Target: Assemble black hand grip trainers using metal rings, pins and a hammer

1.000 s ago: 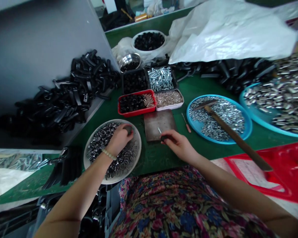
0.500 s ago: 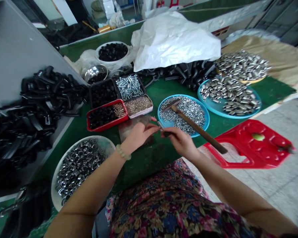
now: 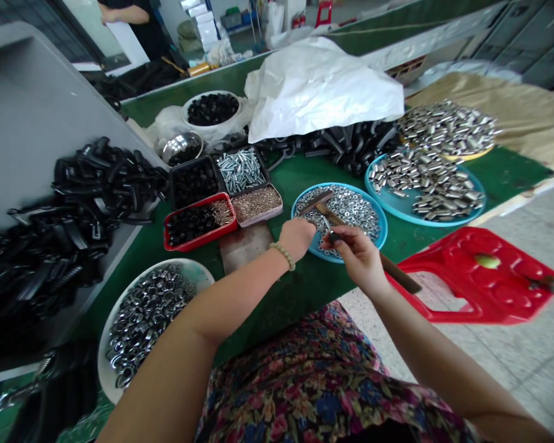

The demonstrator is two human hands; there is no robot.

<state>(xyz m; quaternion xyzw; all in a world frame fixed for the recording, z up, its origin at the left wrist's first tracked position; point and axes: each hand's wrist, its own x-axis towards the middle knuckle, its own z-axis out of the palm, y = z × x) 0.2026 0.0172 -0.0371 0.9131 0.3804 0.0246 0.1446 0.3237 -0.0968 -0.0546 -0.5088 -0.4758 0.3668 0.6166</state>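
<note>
My right hand [image 3: 357,258] grips a small tool with a dark handle [image 3: 335,237], its thin steel tip pointing toward my left hand [image 3: 297,239]. The curled left hand hangs over the rim of a blue tray [image 3: 378,243] heaped with steel hex nuts [image 3: 351,212]. Whether it holds something small is hidden by the fingers. A wooden-handled hammer [image 3: 397,274] lies across the tray, passing under my right hand. Behind my left forearm, a white plate [image 3: 200,274] holds many steel rings [image 3: 145,323]. A dark steel plate [image 3: 242,246] lies on the green bench just left of my left hand.
Small trays of black caps [image 3: 194,184] and silver bolts [image 3: 240,171] stand beyond my hands. Teal trays of steel sleeves [image 3: 427,184], a white sack [image 3: 323,89], black parts [image 3: 74,215] and a red stool [image 3: 480,277] surround the bench. A co-worker [image 3: 124,18] stands far back.
My left hand has moved from the ring plate, over the steel plate, to the blue tray's rim. My right hand has shifted slightly right with the tool. The head view has turned right.
</note>
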